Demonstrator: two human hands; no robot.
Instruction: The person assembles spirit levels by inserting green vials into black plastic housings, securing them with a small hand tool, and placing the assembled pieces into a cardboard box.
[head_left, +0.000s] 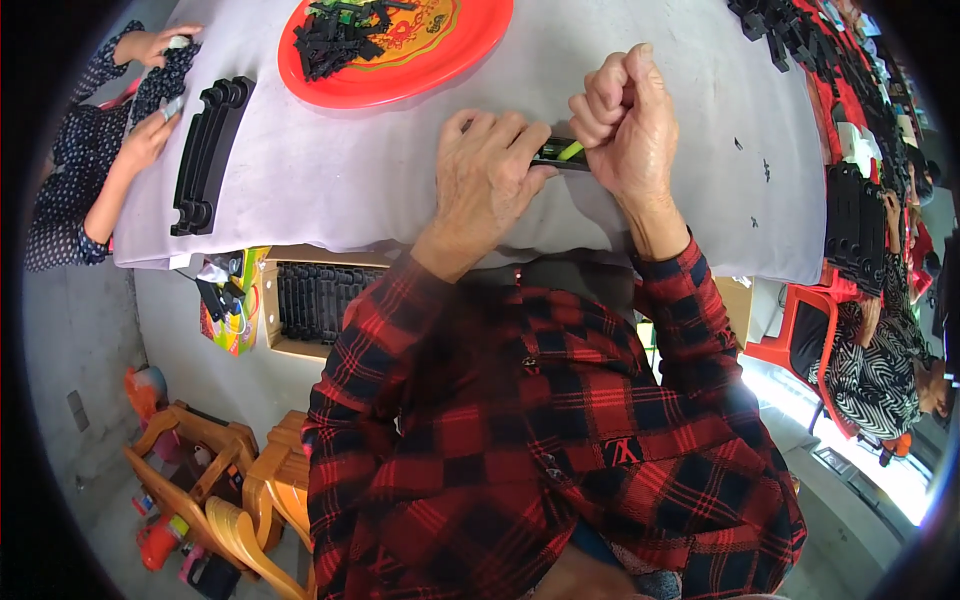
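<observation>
My left hand [490, 180] presses down over a long black plastic part [547, 157] lying on the cloth-covered table, its fingers closed around it. Most of that part is hidden under both hands. Just right of it my right hand [632, 130] is curled into a fist. A thin yellow-green stick [571, 150], perhaps a tool handle, comes out of this fist and slants down to the black part. What its far end touches is hard to make out. Beyond my hands stands a red plate [395, 98] heaped with small black plastic pieces [335, 45].
Several long black parts [210, 155] lie together at the left. A co-worker's hands [148, 138] handle dark dotted cloth at the table's left edge. Black pieces [775, 30] pile up far right. Below the table sits a cardboard box [270, 318] of black parts. A red chair [780, 345] stands right.
</observation>
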